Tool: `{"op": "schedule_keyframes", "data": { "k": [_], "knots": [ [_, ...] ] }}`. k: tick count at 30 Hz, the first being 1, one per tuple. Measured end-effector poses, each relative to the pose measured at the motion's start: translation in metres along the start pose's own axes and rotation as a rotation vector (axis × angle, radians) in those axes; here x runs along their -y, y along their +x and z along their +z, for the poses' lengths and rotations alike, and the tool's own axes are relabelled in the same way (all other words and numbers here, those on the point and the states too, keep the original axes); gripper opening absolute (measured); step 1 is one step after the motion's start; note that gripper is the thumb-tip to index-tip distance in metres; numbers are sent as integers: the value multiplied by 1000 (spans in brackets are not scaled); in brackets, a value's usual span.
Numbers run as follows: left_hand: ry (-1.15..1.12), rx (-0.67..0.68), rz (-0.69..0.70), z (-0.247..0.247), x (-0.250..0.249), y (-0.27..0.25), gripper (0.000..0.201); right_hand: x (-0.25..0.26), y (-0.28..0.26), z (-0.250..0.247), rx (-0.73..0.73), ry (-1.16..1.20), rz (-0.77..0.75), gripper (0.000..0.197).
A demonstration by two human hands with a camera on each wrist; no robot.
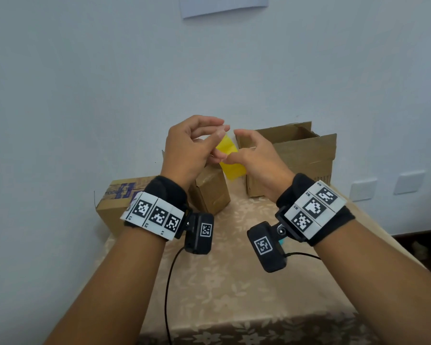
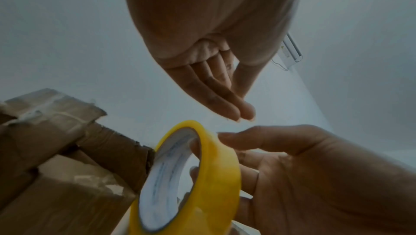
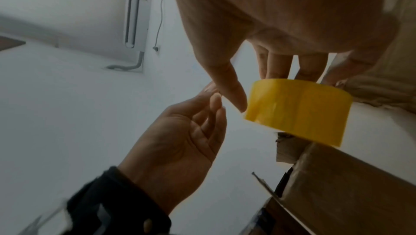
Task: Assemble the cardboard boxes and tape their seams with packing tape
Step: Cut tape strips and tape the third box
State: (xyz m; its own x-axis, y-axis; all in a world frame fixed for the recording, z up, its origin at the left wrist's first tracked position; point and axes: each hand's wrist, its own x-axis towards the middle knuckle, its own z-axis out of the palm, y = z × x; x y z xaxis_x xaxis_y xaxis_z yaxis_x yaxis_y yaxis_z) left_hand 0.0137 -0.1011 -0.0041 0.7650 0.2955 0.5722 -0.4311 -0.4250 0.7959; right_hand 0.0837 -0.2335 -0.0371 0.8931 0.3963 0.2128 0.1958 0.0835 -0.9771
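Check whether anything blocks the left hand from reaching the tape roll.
Nothing visible does. The left hand hovers just above the yellow tape roll, which the right hand holds; the right thumb sits beside the gap.

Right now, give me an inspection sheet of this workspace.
Surface: table under a beige floral cloth.
Job's things: yellow tape roll held up in the air; open box at the back right; small box in the middle; printed box at the left.
Clutter: nothing seen.
Grips: right hand holds the roll, fingers through its core; left hand at the roll's edge, holding nothing that I can see.
Cables: black lead hangs from the left wrist camera.
Surroundings: pale wall, wall sockets.
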Motion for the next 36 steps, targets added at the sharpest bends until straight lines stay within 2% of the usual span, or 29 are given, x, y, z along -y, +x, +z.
{"op": "schedule_keyframes", "data": {
  "k": [4, 7, 11, 15, 20, 25, 29, 32, 36],
  "knots": [
    [-34, -21, -38, 6, 3, 2, 13, -2, -4, -6, 70, -10, -29, 76],
    [-19, -18, -50, 11, 5, 3, 13, -4, -4, -5, 97, 9, 36, 73],
    [72, -78, -38, 12, 10, 6, 11, -8, -8, -8, 268, 225, 148, 59],
    [222, -138, 11, 10, 13, 9, 10, -12, -10, -13, 384, 219, 134, 46],
    [103, -135, -40, 12, 18, 6, 10, -16, -10, -11, 401, 155, 160, 32],
    [6, -189, -8, 13, 10, 8, 11, -14, -10, -11, 392, 163, 173, 22],
    [-38, -184, 16, 14, 9, 6, 7, -10, -11, -11, 348, 114, 153, 23],
    [-56, -193, 59, 16, 8, 6, 5, -12, -9, -13, 345, 111, 144, 32],
    [-107, -247, 11, 12, 13, 9, 6, -15, -10, -15, 454, 170, 131, 36]
  ]
}}
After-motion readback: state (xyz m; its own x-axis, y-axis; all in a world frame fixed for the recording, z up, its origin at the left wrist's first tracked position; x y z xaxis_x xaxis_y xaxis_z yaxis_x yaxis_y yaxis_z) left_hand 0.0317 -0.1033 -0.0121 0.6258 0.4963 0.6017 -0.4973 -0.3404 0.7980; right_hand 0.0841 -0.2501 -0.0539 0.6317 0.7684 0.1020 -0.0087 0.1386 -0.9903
